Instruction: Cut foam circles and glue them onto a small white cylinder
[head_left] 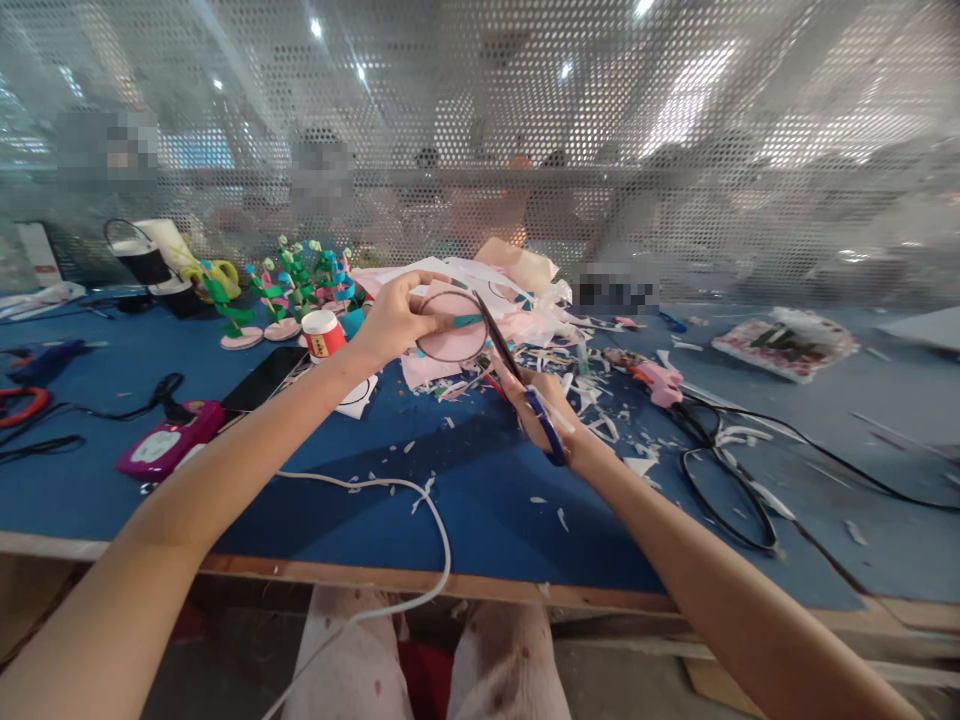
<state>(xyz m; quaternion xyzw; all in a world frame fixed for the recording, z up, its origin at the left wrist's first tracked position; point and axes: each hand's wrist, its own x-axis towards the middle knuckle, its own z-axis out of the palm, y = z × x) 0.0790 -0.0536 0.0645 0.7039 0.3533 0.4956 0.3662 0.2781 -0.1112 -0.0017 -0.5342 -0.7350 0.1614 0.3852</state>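
My left hand [396, 318] pinches a round pink foam disc [450, 328] with a dark drawn rim, held up above the blue table [480, 490]. My right hand [541, 408] grips blue-handled scissors [517, 380]. Their dark blades point up and left and meet the disc's right edge. Pink and white offcuts [517, 300] are piled just behind the disc.
Green, blue and pink foam figures [292, 285] and a red-labelled glue pot [324, 333] stand at the back left. A phone [262, 380], a magenta device [169, 440], a pink glue gun [656, 380] and black cables [720, 480] lie around. A white cable [420, 500] hangs over the front edge. A perforated screen stands behind.
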